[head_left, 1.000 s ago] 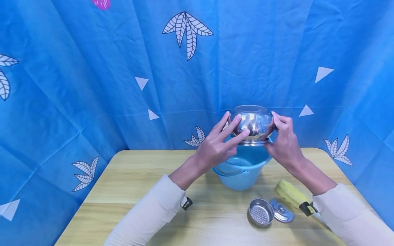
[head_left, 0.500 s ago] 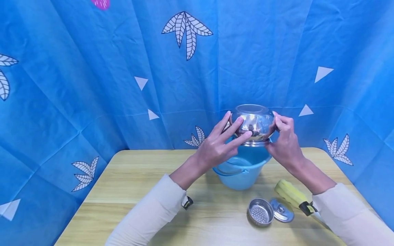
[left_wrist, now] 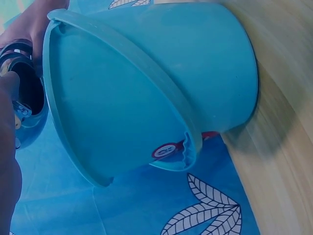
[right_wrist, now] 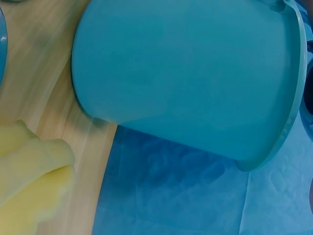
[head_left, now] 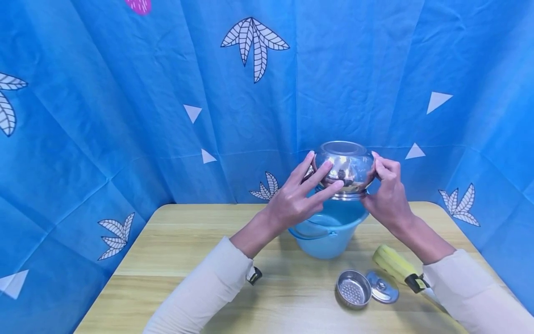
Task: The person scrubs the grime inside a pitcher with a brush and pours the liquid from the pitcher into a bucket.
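A shiny steel teapot (head_left: 349, 169) is held upside down over a light blue bucket (head_left: 327, 243), its base facing up. My left hand (head_left: 294, 197) grips the pot's left side, fingers spread across the steel and the thumb hidden. On the opposite side, my right hand (head_left: 388, 192) holds the pot between curled fingers and thumb. In the left wrist view the dark mouth of the teapot (left_wrist: 32, 88) shows beside the bucket's rim. The right wrist view mostly shows the outer wall of the bucket (right_wrist: 186, 73).
A round steel strainer (head_left: 353, 288) and a steel lid (head_left: 382, 286) with a knob lie on the wooden table (head_left: 187, 246). Right of them lies a yellow sponge brush (head_left: 394, 262), partly under my right forearm. A blue patterned curtain (head_left: 333, 69) hangs behind and at both sides.
The teapot and both hands have shifted very slightly to the right. The bucket, strainer, lid and brush stay where they were.
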Demonstrator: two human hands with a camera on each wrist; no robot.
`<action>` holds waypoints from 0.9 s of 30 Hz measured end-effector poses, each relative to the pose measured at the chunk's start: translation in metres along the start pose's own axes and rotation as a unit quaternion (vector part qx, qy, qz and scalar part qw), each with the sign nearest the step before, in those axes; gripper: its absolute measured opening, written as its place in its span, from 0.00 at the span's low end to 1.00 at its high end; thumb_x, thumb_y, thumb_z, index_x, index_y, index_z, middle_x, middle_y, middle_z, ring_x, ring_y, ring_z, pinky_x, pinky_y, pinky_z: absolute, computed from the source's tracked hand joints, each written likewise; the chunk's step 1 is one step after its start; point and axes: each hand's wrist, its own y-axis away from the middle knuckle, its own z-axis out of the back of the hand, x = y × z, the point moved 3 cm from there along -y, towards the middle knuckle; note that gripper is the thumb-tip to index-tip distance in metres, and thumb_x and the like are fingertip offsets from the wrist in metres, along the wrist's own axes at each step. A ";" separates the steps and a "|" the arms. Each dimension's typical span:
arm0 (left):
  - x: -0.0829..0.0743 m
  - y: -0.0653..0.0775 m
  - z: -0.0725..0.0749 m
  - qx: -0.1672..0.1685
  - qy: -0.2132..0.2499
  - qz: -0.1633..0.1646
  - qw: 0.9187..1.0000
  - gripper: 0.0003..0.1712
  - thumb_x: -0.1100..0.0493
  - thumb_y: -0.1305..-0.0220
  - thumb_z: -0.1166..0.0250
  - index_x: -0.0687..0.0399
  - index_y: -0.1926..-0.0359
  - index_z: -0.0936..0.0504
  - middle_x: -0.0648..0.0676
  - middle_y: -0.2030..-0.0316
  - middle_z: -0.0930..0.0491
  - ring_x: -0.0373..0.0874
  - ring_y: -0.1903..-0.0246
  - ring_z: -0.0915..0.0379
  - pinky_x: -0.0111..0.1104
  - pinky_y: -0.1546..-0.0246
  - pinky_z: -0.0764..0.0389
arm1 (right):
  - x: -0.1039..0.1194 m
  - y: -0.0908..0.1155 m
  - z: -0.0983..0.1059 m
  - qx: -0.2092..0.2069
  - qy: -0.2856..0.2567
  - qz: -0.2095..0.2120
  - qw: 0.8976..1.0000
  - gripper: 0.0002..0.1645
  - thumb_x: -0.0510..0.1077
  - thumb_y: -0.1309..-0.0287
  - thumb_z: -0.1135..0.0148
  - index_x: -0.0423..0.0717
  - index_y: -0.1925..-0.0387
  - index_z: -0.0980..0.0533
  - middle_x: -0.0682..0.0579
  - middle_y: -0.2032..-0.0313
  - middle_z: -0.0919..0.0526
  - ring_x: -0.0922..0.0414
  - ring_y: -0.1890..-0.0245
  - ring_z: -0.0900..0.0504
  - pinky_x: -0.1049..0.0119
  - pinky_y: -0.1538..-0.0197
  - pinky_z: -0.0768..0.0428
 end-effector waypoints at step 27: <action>0.004 0.003 0.013 0.010 0.051 0.069 0.996 0.32 0.57 0.45 0.27 0.55 0.36 0.18 0.68 0.33 0.23 0.65 0.35 0.23 0.46 0.32 0.21 | 0.008 0.002 0.006 0.047 -0.074 0.055 0.995 0.63 0.17 0.74 0.20 0.27 0.30 0.39 0.26 0.44 0.28 0.37 0.49 0.17 0.86 0.34 0.34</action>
